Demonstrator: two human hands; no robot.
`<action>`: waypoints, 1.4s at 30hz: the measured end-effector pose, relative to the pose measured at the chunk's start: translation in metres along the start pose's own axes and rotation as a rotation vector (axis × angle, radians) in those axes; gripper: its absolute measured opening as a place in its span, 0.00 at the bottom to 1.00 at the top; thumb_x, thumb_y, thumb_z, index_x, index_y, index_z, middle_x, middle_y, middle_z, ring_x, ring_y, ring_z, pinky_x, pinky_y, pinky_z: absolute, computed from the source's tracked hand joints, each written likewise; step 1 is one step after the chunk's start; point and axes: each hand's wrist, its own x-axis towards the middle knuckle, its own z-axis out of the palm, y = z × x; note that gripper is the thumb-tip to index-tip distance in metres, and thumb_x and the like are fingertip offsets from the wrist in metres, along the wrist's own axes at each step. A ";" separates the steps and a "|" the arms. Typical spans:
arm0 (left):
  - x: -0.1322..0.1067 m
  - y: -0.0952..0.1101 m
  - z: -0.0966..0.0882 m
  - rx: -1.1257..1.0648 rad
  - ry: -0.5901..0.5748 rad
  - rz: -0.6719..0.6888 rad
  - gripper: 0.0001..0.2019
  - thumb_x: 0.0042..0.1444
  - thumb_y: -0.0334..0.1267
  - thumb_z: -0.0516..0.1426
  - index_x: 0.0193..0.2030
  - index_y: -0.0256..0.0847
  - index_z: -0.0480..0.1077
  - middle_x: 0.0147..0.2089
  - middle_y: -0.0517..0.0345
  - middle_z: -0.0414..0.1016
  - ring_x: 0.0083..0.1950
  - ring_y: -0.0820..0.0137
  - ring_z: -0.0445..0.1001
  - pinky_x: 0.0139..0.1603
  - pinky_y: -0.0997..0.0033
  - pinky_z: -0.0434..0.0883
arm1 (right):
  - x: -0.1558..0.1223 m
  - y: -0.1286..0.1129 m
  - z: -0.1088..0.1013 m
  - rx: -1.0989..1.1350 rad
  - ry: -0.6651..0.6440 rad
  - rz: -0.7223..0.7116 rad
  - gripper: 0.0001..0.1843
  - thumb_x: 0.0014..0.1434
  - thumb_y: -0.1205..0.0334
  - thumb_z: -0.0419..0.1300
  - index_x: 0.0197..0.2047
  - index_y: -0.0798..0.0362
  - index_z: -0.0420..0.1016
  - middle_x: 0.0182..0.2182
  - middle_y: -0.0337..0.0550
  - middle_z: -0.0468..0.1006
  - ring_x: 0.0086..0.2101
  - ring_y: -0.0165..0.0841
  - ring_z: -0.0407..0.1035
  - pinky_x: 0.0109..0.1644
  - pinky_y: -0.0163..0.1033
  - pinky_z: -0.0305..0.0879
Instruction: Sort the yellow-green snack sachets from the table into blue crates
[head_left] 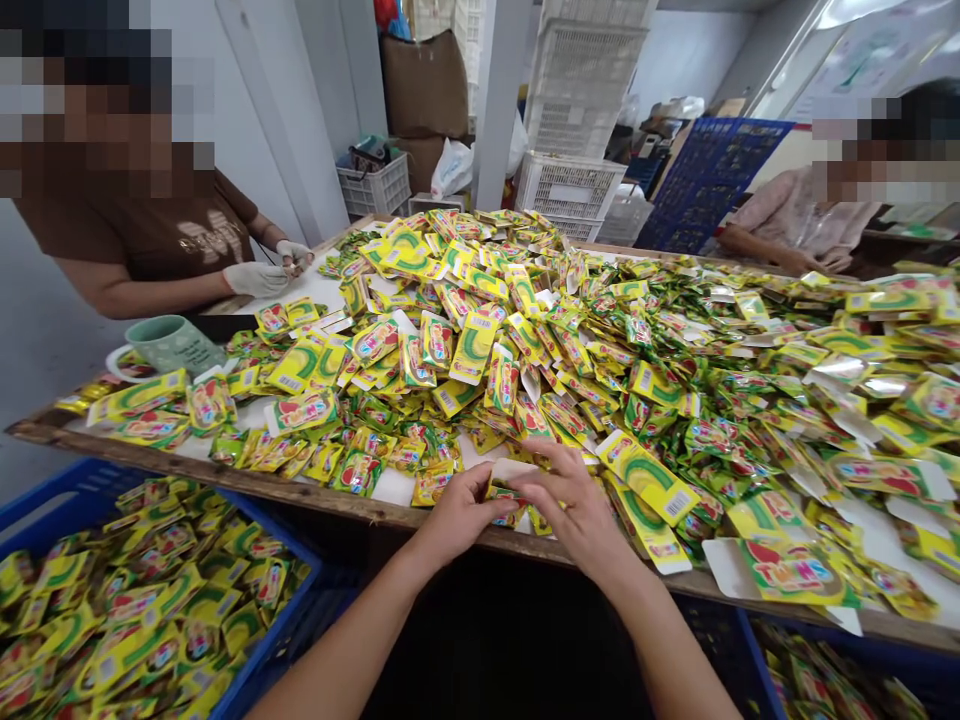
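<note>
Near the front edge of the table, my left hand (454, 512) pinches a small yellow-green carton (507, 490) between thumb and fingers. My right hand (571, 505) is at the other end of the same carton, its thumb and fingertips on the white flap and its other fingers curved above. The carton's lower part is partly hidden by my fingers. Small printed candy packets (356, 472) lie just left of my hands. Flat yellow cartons with barcodes (649, 475) rest to the right of my right hand.
A large heap of cartons and packets (472, 345) covers the wood-edged table. Blue crates of filled cartons (315, 570) stand below left and below right. A green mug (174, 345) sits at the left. A gloved co-worker (142, 230) works at left, another person (810, 215) at right.
</note>
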 end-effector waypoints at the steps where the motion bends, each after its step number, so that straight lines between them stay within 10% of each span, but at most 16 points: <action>1: -0.002 0.002 -0.001 0.004 -0.005 -0.007 0.18 0.54 0.46 0.60 0.49 0.39 0.73 0.49 0.52 0.77 0.52 0.61 0.73 0.55 0.62 0.69 | -0.003 -0.001 0.002 0.121 0.081 0.095 0.10 0.60 0.55 0.58 0.38 0.47 0.80 0.45 0.47 0.74 0.47 0.40 0.67 0.50 0.48 0.66; 7: -0.006 0.017 -0.009 -0.022 0.032 -0.113 0.15 0.57 0.43 0.58 0.47 0.40 0.76 0.49 0.53 0.79 0.53 0.61 0.74 0.61 0.58 0.66 | -0.009 -0.002 0.023 0.608 0.031 0.491 0.11 0.52 0.55 0.64 0.38 0.52 0.79 0.22 0.35 0.70 0.17 0.23 0.57 0.17 0.29 0.55; 15: 0.002 0.001 -0.014 0.199 0.267 0.058 0.14 0.52 0.44 0.62 0.43 0.41 0.78 0.45 0.53 0.81 0.48 0.63 0.78 0.52 0.64 0.73 | 0.004 0.005 0.030 0.637 0.180 0.403 0.12 0.48 0.52 0.68 0.32 0.51 0.82 0.28 0.41 0.77 0.26 0.31 0.71 0.26 0.37 0.73; 28: 0.001 0.002 -0.020 0.529 0.115 0.538 0.08 0.55 0.31 0.61 0.41 0.44 0.77 0.43 0.54 0.80 0.45 0.68 0.77 0.48 0.68 0.74 | -0.020 0.002 0.031 0.218 0.191 0.026 0.11 0.61 0.63 0.57 0.44 0.43 0.79 0.39 0.43 0.76 0.40 0.34 0.72 0.43 0.39 0.70; 31: -0.002 -0.003 -0.023 0.584 0.031 0.602 0.11 0.55 0.29 0.60 0.44 0.44 0.75 0.45 0.53 0.77 0.46 0.68 0.76 0.48 0.67 0.74 | -0.022 0.010 -0.006 -0.038 0.110 0.031 0.13 0.62 0.61 0.54 0.43 0.41 0.79 0.40 0.39 0.77 0.41 0.33 0.72 0.45 0.38 0.69; 36: -0.003 -0.001 -0.016 0.720 -0.128 0.484 0.17 0.61 0.32 0.53 0.56 0.48 0.69 0.41 0.53 0.73 0.42 0.70 0.74 0.43 0.70 0.73 | -0.003 0.076 -0.125 -0.405 0.467 0.304 0.17 0.57 0.63 0.54 0.48 0.59 0.75 0.44 0.59 0.72 0.50 0.50 0.61 0.54 0.60 0.52; 42: -0.057 0.029 -0.068 0.705 0.372 0.236 0.16 0.59 0.42 0.56 0.54 0.45 0.70 0.54 0.53 0.73 0.55 0.63 0.72 0.57 0.64 0.69 | -0.004 0.144 -0.174 -0.817 0.388 0.460 0.17 0.49 0.50 0.63 0.37 0.54 0.74 0.39 0.56 0.72 0.47 0.52 0.61 0.46 0.52 0.58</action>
